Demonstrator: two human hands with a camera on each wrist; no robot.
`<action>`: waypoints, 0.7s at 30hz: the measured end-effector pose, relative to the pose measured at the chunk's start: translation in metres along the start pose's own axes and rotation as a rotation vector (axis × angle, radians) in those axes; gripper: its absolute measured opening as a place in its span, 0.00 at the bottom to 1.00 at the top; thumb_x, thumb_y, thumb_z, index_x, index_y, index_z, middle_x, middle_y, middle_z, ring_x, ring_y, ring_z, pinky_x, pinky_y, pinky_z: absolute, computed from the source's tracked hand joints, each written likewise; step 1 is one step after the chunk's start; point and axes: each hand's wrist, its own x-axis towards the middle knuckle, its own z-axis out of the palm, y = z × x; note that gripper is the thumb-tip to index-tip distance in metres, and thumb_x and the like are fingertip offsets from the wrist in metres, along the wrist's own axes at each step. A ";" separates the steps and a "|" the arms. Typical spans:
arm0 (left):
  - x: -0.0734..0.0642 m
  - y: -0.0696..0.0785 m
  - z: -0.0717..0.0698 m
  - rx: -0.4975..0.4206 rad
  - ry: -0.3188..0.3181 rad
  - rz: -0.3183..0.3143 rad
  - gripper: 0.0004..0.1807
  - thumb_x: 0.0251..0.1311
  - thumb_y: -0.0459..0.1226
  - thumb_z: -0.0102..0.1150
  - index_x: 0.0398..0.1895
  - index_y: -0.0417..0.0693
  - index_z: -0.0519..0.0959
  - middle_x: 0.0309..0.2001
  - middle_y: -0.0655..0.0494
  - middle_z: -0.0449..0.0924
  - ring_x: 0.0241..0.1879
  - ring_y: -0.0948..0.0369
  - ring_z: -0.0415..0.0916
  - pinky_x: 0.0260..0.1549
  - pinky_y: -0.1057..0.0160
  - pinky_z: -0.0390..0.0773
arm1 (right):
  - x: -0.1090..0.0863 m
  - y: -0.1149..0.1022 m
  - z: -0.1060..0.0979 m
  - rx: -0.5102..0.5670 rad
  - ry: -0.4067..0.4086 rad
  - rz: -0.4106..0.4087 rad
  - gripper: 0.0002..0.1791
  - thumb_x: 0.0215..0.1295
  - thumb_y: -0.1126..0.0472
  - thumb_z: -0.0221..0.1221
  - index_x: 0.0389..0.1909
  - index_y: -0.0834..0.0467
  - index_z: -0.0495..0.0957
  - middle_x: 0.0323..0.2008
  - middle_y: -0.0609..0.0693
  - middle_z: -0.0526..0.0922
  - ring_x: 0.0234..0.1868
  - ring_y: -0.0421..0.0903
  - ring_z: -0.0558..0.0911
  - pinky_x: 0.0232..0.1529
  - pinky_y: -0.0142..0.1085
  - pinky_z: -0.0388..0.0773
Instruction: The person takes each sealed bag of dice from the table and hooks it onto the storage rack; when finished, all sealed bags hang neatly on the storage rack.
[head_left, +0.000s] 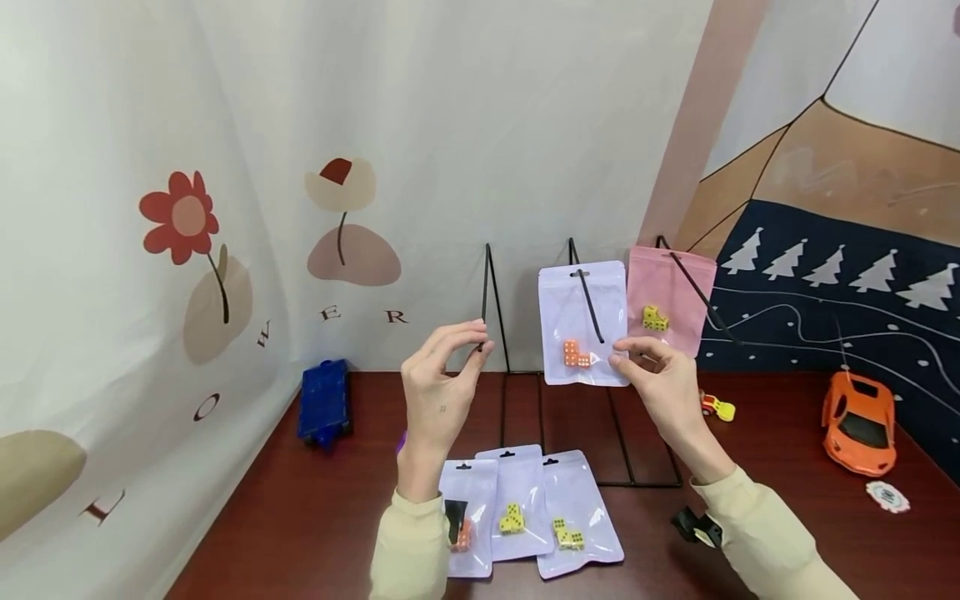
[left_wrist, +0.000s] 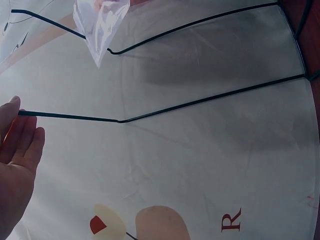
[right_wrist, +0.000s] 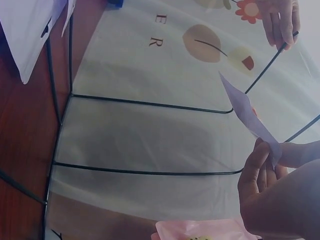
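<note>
A black wire rack [head_left: 504,333] with three slanting prongs stands on the table. My left hand [head_left: 442,367] pinches the tip of its left prong between thumb and fingers, also plain in the left wrist view. On the middle prong hangs a white zip bag [head_left: 555,308] with orange dice [head_left: 572,353] inside, the prong passing through its top hole. Thumb and fingers of my right hand [head_left: 660,375] pinch this bag's lower right edge; the right wrist view shows the bag [right_wrist: 245,110] edge-on. A pink zip bag [head_left: 645,283] with yellow dice hangs on the right prong.
Three white zip bags [head_left: 525,475] with dice lie overlapping before the rack. A blue toy [head_left: 324,400] is at the left; an orange toy car [head_left: 862,425], a white chip [head_left: 888,497] and a small red-yellow toy [head_left: 720,407] are at the right. A black object [head_left: 693,527] lies near my right sleeve.
</note>
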 end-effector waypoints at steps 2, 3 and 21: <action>0.001 0.000 0.000 0.003 -0.001 0.002 0.09 0.47 0.22 0.69 0.32 0.37 0.83 0.37 0.47 0.83 0.41 0.55 0.81 0.43 0.63 0.79 | 0.002 0.000 0.001 0.015 0.001 0.006 0.10 0.58 0.65 0.66 0.40 0.65 0.83 0.37 0.44 0.80 0.33 0.40 0.75 0.26 0.23 0.71; 0.001 -0.001 0.000 0.004 -0.001 0.004 0.09 0.47 0.22 0.69 0.32 0.37 0.83 0.37 0.48 0.84 0.41 0.55 0.81 0.43 0.63 0.79 | 0.003 0.000 0.002 0.013 0.003 0.008 0.10 0.58 0.65 0.66 0.40 0.65 0.83 0.36 0.44 0.80 0.32 0.40 0.74 0.24 0.23 0.70; 0.002 0.001 0.001 -0.011 -0.002 -0.010 0.07 0.48 0.24 0.68 0.32 0.37 0.83 0.37 0.48 0.83 0.41 0.55 0.81 0.42 0.63 0.80 | 0.018 0.003 0.009 0.047 0.023 0.040 0.12 0.59 0.65 0.65 0.41 0.67 0.81 0.31 0.42 0.79 0.31 0.41 0.72 0.25 0.25 0.69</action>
